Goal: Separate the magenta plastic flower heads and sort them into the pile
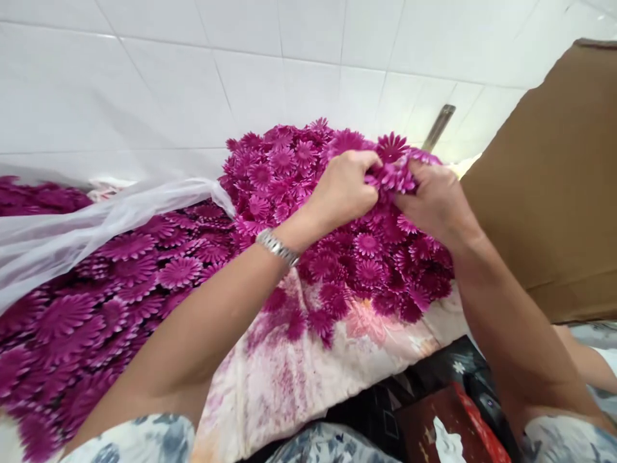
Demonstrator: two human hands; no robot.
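Blue-grey floral sleeves (130, 444) edge the bottom; a metal-link watch (277, 247) circles the left wrist; left hand (344, 190) and right hand (436, 202) both pinch a small bunch (393, 177) of magenta daisy-shaped flowers, fingers closed on it, atop the heap (289, 173) of ribbed-petal blooms; the heap lies on stained pale cloth (299, 379); filmy white plastic (72, 231) drapes at left; smooth brown cardboard (554, 180) stands at right.
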